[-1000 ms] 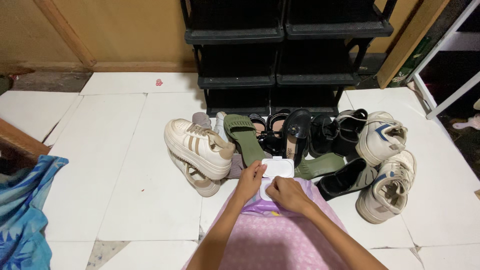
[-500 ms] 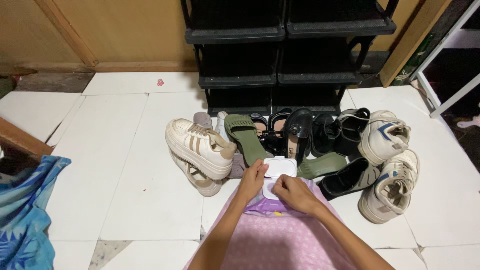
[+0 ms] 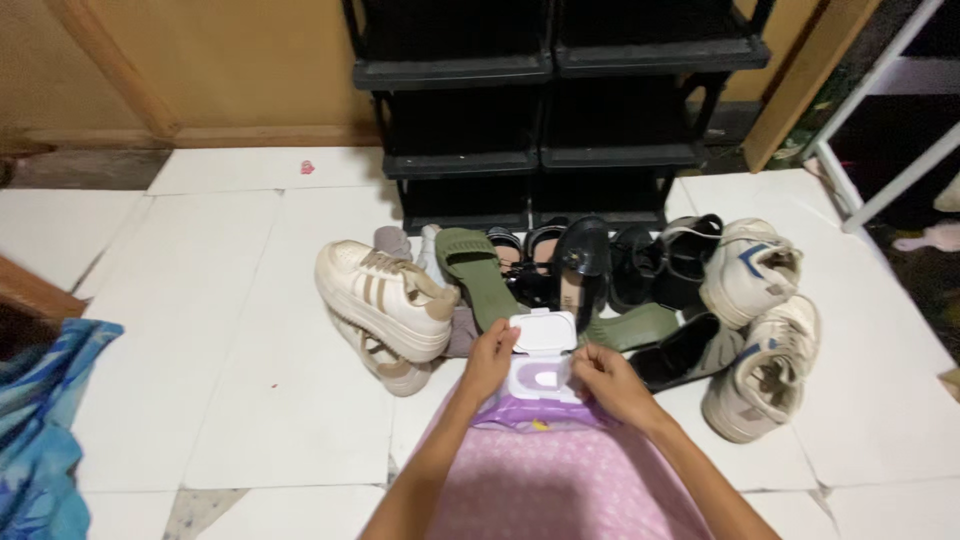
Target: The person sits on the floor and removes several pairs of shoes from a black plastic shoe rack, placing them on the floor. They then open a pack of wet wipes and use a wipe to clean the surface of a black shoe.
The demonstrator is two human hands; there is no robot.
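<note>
on the lap, left hand (image 3: 490,362) steadies the wipes pack (image 3: 538,392), lid flipped open; right hand (image 3: 607,380) pinches a wipe (image 3: 560,377), not yet pulled free.

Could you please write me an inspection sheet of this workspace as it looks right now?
Surface: white floor tiles, cracked at the lower edge.
Job's things: purple wipes pack on a pink-clothed lap, its white flip lid open.
Clutter: cream sneakers, green slides, black shoes, white sneakers with blue trim, heaped on the floor.
Grippers: left hand at the pack's left side; right hand with fingertips at the opening.
Cables: nothing seen.
Surroundings: black shoe rack, tan wall, blue cloth, white frame.
</note>
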